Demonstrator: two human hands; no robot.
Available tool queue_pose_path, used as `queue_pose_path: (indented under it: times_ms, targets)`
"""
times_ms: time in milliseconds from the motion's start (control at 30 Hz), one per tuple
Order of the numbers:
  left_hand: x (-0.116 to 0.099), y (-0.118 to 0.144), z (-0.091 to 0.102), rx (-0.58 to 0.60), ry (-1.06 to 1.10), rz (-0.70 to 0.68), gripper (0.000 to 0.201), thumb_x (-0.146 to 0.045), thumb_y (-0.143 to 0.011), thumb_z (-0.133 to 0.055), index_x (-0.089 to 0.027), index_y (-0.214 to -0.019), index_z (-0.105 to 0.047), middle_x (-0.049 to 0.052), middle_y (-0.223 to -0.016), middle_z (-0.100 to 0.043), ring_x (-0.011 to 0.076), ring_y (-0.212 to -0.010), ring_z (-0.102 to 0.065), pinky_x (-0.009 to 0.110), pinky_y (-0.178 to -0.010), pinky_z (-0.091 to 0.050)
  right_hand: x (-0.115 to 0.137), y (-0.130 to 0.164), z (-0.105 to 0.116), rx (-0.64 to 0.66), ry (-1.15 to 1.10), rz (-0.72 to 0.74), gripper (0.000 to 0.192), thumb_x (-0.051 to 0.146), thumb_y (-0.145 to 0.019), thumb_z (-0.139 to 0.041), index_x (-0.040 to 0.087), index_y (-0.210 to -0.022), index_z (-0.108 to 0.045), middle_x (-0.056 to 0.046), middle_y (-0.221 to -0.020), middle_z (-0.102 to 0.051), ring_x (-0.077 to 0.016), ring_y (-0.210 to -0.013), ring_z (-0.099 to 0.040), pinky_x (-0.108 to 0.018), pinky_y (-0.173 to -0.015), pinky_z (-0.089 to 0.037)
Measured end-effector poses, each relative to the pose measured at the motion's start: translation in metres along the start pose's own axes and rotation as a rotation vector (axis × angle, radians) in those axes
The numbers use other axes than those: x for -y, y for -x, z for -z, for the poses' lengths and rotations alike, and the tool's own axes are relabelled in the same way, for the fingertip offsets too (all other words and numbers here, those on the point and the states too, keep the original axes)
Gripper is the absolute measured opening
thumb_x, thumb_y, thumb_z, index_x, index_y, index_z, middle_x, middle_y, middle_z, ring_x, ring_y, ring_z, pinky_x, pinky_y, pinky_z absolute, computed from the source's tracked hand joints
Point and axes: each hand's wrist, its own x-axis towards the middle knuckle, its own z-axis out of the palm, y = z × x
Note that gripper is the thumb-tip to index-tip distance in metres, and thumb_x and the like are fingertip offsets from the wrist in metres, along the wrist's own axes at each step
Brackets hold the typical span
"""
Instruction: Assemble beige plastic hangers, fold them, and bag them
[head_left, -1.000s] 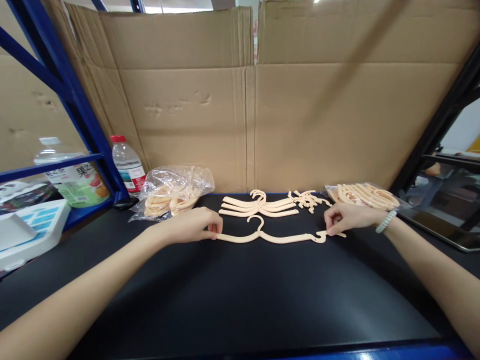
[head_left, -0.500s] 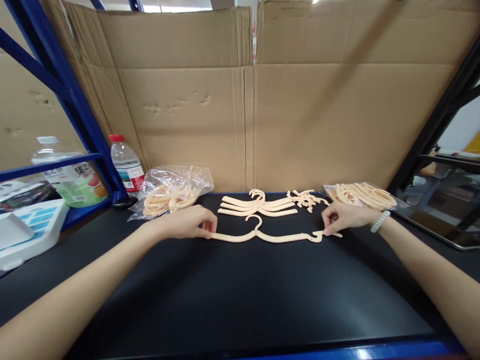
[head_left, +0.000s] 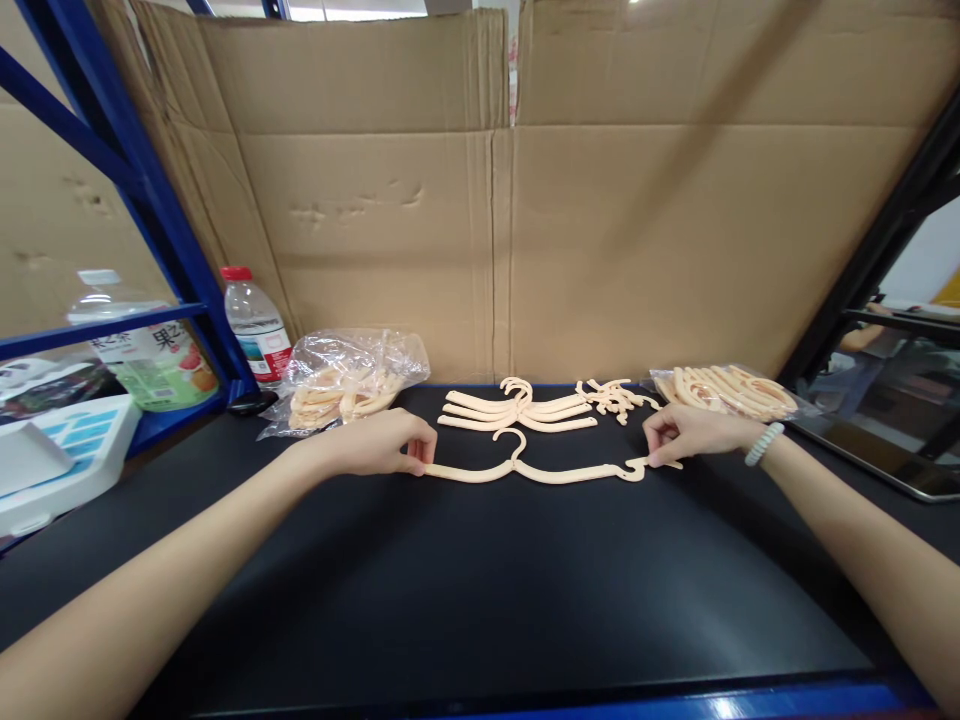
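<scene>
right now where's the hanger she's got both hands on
In the head view the hanger lies flat on the black table, centre, pinched between the left hand and right hand, just in front of the stack of hangers.

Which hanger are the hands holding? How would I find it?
Look at the black table before the cardboard wall. The hanger lies alone, nearer than the hanger stack, with the left hand and right hand pinching its two ends.
</scene>
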Motion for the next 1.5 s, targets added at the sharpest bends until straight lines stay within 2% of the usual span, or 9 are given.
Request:
queue_pose_path:
  times_ms: [367,667,1200,1300,1433,1500]
  targets:
    - [0.003,-0.001,-0.002,-0.001,0.013,0.013,0.006,-0.018,-0.076,-0.062,-0.019,-0.076,-0.067,0.0,-0.077,-0.068,0.0177,-0.075,-0.064,0.025,-0.067,-0.043,0.013,0.004,0.0,-0.025,0.03,0.001,0.042,0.058,-0.068,-0.064,0.019,-0.06,-0.052,0.003,-0.053,-0.047,-0.0109,-0.05,-0.043,-0.026,-0.05,-0.033]
    - [0.003,-0.001,-0.001,0.008,0.0,0.01,0.006,-0.02,-0.077,-0.061,-0.019,-0.076,-0.066,0.001,-0.079,-0.068,0.0178,-0.077,-0.063,0.025,-0.068,-0.044,0.013,0.003,-0.001,-0.013,0.04,0.006,0.043,0.059,-0.071,-0.06,0.019,-0.062,-0.05,0.003,-0.055,-0.045,-0.011,-0.05,-0.042,-0.026,-0.05,-0.032]
    - [0.004,-0.002,0.0,-0.01,0.057,-0.029,0.01,-0.027,-0.076,-0.06,-0.02,-0.076,-0.066,0.001,-0.076,-0.068,0.0172,-0.072,-0.063,0.025,-0.064,-0.045,0.011,0.002,-0.001,-0.035,-0.032,-0.018,0.046,0.063,-0.066,-0.064,0.019,-0.061,-0.051,0.003,-0.053,-0.047,-0.0098,-0.047,-0.043,-0.026,-0.048,-0.035]
    - [0.008,-0.008,-0.006,-0.12,0.087,-0.01,0.016,-0.034,-0.079,-0.059,-0.019,-0.078,-0.063,0.001,-0.076,-0.067,0.0172,-0.071,-0.063,0.025,-0.062,-0.046,0.01,0.001,-0.002,-0.077,-0.047,-0.03,0.045,0.062,-0.065,-0.065,0.019,-0.061,-0.051,0.003,-0.054,-0.047,-0.0099,-0.047,-0.044,-0.026,-0.047,-0.036]
    - [0.019,-0.023,-0.024,-0.5,0.106,-0.082,0.017,-0.033,-0.083,-0.055,-0.018,-0.081,-0.061,0.003,-0.081,-0.065,0.018,-0.075,-0.062,0.03,-0.07,-0.049,0.009,-0.004,-0.007,-0.237,-0.062,-0.023,0.043,0.061,-0.069,-0.061,0.018,-0.074,-0.057,0.001,-0.061,-0.05,-0.0115,-0.051,-0.046,-0.027,-0.048,-0.038]
    - [0.026,-0.03,-0.035,-0.587,0.124,-0.076,0.017,-0.031,-0.085,-0.05,-0.017,-0.085,-0.06,0.004,-0.087,-0.063,0.018,-0.08,-0.061,0.031,-0.074,-0.049,0.01,-0.008,-0.011,-0.339,-0.058,0.038,0.041,0.058,-0.074,-0.057,0.018,-0.081,-0.059,0.0,-0.066,-0.053,-0.0128,-0.056,-0.049,-0.027,-0.051,-0.04]
